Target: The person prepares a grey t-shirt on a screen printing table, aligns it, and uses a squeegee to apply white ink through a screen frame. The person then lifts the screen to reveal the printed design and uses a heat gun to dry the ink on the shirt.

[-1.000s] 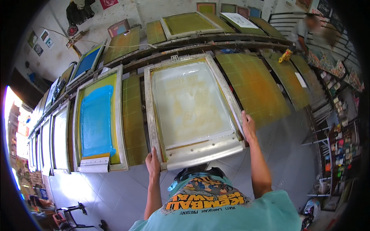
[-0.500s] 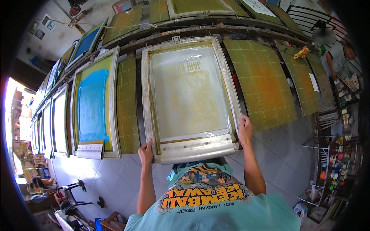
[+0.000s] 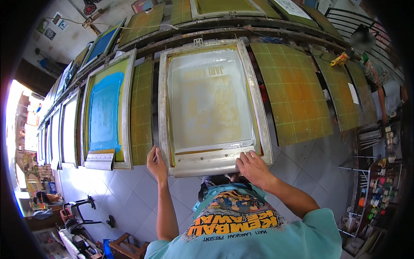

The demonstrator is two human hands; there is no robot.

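Head view: our right grip (image 3: 252,167) curled over silver metal squeegee (image 3: 207,162); left grip (image 3: 157,165) half-curled by rectangular metal frame (image 3: 163,99), hold unclear.

This was a screen-printing workshop. Metal-framed screens (image 3: 211,103) lay along a long railed counter (image 3: 172,40), one of them spread with bright blue ink (image 3: 104,113). Flat boards (image 3: 293,96) stained green and orange were set out between and beside them, with more in a second row behind. Small colourful containers (image 3: 376,187) crowded the right side, and grey tiles (image 3: 131,187) covered the floor.
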